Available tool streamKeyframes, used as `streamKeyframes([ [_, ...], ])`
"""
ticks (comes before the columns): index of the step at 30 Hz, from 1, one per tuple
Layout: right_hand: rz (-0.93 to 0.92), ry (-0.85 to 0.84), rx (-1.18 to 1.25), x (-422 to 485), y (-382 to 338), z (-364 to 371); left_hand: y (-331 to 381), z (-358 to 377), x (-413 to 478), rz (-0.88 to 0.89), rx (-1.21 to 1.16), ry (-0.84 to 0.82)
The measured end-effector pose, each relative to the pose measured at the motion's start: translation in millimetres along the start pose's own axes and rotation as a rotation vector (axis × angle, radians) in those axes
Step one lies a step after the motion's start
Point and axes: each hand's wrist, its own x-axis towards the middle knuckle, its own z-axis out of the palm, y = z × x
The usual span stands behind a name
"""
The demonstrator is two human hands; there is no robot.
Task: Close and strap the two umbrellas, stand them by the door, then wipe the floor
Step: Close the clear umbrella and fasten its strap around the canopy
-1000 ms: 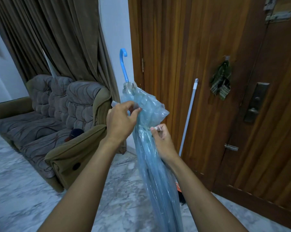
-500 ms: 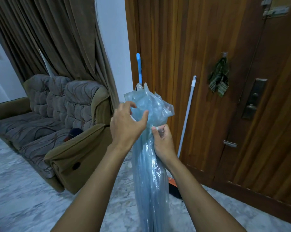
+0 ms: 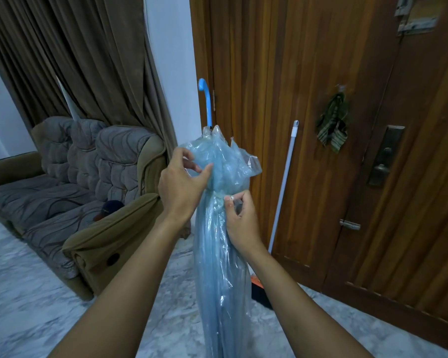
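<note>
A folded, translucent light-blue umbrella (image 3: pixel 221 267) stands upright in front of me, its blue hooked handle (image 3: pixel 206 104) pointing up. My left hand (image 3: pixel 183 183) grips the bunched canopy just below the handle. My right hand (image 3: pixel 239 218) pinches the small strap end with its snap against the canopy's right side. Only this one umbrella is in view. A white mop pole (image 3: pixel 283 184) leans on the wooden door (image 3: pixel 308 99), its orange and black head (image 3: pixel 260 290) partly hidden behind the umbrella.
A grey and olive sofa (image 3: pixel 88 192) stands at the left under brown curtains (image 3: pixel 76 55). A green cloth (image 3: pixel 332 130) hangs on the door above a dark handle plate (image 3: pixel 385 156). The floor is grey marble (image 3: pixel 24 293).
The umbrella has turned, so the handle's hook now shows pointing left. My left hand has shifted its hold on the bunched canopy. My right hand keeps its pinch on the strap.
</note>
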Motion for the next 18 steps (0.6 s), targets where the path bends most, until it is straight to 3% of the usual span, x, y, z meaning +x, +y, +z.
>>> streamKeyframes([
  [5,0.044,-0.028,0.038,0.3,-3.8,-1.8,2.5,3.5,-18.9,0.268,0.107,-0.172],
  [11,-0.025,-0.072,-0.064,-8.5,0.2,7.6,10.2,3.2,0.8,0.21,0.205,-0.103],
  [18,0.048,-0.077,-0.034,-12.8,5.3,2.2,10.7,-12.6,0.2,0.282,0.278,-0.483],
])
